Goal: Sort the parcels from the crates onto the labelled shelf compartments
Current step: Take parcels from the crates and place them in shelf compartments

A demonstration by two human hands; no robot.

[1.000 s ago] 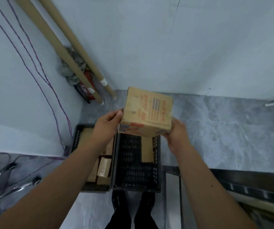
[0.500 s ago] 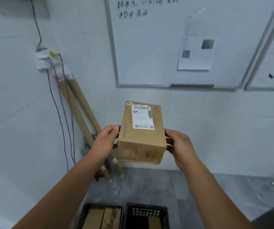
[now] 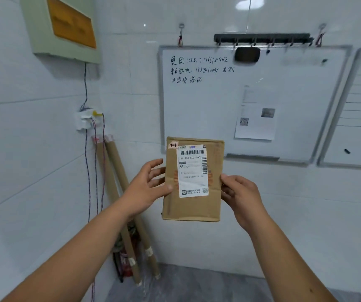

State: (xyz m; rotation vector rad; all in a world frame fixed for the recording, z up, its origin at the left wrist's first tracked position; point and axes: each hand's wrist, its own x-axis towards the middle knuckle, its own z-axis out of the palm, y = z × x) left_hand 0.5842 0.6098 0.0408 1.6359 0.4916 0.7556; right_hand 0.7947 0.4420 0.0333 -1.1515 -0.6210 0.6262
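My left grip (image 3: 145,188) pinches the upright parcel (image 3: 192,208), thumb on its front. My right grip (image 3: 243,197) clasps the opposite edge.

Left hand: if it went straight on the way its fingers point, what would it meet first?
The parcel: the left hand points up and rightward at its left edge, thumb on the front face. Beyond it stands the whiteboard, at a depth I cannot judge.

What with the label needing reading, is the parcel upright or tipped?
Upright: the parcel has its long side vertical, and its label faces the camera, barcode at top.
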